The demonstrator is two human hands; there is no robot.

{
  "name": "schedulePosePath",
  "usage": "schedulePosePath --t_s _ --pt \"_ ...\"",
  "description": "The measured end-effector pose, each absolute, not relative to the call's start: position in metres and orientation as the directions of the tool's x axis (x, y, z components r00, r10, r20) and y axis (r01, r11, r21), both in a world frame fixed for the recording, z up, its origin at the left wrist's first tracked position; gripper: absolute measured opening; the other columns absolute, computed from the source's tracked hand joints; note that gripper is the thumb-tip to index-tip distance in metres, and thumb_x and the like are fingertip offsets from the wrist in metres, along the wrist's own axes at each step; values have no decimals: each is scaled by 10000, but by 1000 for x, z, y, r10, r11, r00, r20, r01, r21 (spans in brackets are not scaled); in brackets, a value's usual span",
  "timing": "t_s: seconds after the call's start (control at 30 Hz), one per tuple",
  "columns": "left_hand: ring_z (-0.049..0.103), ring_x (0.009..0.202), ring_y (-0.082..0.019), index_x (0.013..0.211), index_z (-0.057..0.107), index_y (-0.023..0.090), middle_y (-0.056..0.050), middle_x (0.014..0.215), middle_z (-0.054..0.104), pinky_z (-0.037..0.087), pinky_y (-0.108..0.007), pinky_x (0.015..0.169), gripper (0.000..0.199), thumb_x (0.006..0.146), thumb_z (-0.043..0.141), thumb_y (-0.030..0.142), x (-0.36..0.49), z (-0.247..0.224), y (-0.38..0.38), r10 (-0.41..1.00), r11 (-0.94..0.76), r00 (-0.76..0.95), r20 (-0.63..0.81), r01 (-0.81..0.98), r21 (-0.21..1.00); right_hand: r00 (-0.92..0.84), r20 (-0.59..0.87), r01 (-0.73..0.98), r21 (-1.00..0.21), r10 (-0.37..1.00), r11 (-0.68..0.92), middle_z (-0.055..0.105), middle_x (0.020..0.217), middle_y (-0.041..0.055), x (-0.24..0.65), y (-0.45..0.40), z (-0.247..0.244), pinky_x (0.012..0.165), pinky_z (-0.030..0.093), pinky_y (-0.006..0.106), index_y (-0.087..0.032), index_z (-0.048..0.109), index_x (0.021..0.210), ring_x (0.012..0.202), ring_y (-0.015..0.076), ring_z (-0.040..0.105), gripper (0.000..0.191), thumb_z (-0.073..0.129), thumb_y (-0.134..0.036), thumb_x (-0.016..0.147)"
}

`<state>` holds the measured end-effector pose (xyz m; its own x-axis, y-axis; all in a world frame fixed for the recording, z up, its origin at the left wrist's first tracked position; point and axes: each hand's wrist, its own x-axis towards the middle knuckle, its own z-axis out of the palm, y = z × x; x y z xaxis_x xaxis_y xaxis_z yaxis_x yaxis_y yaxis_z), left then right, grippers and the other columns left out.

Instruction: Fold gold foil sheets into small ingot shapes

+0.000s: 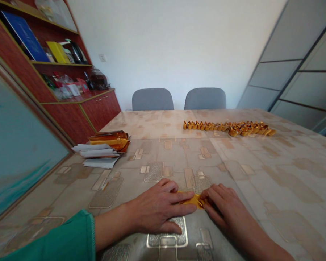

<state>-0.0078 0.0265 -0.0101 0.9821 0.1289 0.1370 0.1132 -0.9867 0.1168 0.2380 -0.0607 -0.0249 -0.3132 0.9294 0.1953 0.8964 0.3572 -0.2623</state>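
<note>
A small piece of shiny gold foil paper [197, 200] lies on the table close to me, partly covered by my fingers. My left hand [164, 206] rests flat over its left part, fingers stretched out and pressing on it. At the paper's right end, my right hand [225, 204] pinches the edge between bent fingers and thumb. Further off to the left sits a stack of gold foil paper [110, 140], with white sheets [99, 154] beside it. Rows of folded gold pieces [228, 127] stand at the back right.
The table [260, 174] has a patterned, glossy cover. Two grey chairs [152, 99] [205, 98] stand at its far side, before a white wall. A red-brown cabinet [100, 108] with loaded shelves is at the left, and grey panelled doors [279, 74] are at the right.
</note>
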Motion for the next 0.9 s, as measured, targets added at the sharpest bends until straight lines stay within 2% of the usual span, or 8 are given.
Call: schedulePosePath --t_s 0.13,0.23,0.4,0.53,0.67,0.77,0.83,0.9 --pt "515 1031 -256 1455 462 268 -34 1521 499 380 -402 891 596 989 411 635 -8 -10 26 132 -987 983 127 118 113 -388 200 864 -260 900 431 701 981 69 233 -71 -19 796 535 418 -204 686 1001 914 262 644 142 582 -127 941" --pt "516 1044 -261 1456 467 279 -26 1534 484 382 -400 896 599 984 416 643 -9 -11 27 136 -985 983 124 120 124 -425 182 840 -286 887 462 706 1104 88 239 -81 -19 882 547 429 -208 676 1163 1024 267 650 221 576 -213 967" --pt "516 1068 -270 1447 486 288 -16 1536 482 388 -416 913 607 966 445 657 -8 -11 26 159 -979 980 123 141 147 -541 185 797 -198 820 570 636 1367 99 263 -95 -32 1072 432 568 -280 423 1520 1207 312 613 607 604 -432 960" --pt "518 1095 -285 1454 490 285 -21 1551 463 390 -430 946 602 961 488 631 -10 -8 23 177 -970 978 112 154 188 -569 212 781 -165 795 602 557 1474 102 273 -100 -40 1083 426 539 -293 302 1580 1286 321 565 721 618 -445 950" --pt "527 1181 -270 1407 542 295 -39 1546 466 378 -405 1007 465 977 569 472 -13 -3 23 265 -909 955 132 202 366 -543 202 761 -291 815 579 611 1404 94 267 -96 -27 1090 402 467 -285 459 1506 1250 294 573 581 596 -449 965" --pt "545 1159 -223 1170 670 235 -52 1325 628 381 -359 1002 224 1004 529 284 -10 -2 24 500 -786 835 230 326 525 -456 164 760 -441 875 478 680 1237 83 257 -83 -14 993 437 389 -276 658 1300 1130 251 604 324 536 -341 1007" --pt "553 1068 -226 974 685 200 -50 1103 668 399 -353 940 115 955 605 279 -3 -2 22 637 -712 734 237 442 545 -420 118 771 -477 900 422 711 1072 62 250 -67 -9 911 432 379 -262 746 1057 998 233 618 229 529 -224 993" --pt "538 1000 -245 903 661 189 -44 1000 644 400 -358 869 195 839 753 348 5 -4 19 691 -680 698 188 541 495 -379 75 805 -465 922 369 704 907 42 244 -49 -8 819 402 367 -234 741 876 884 227 600 194 585 -126 913"
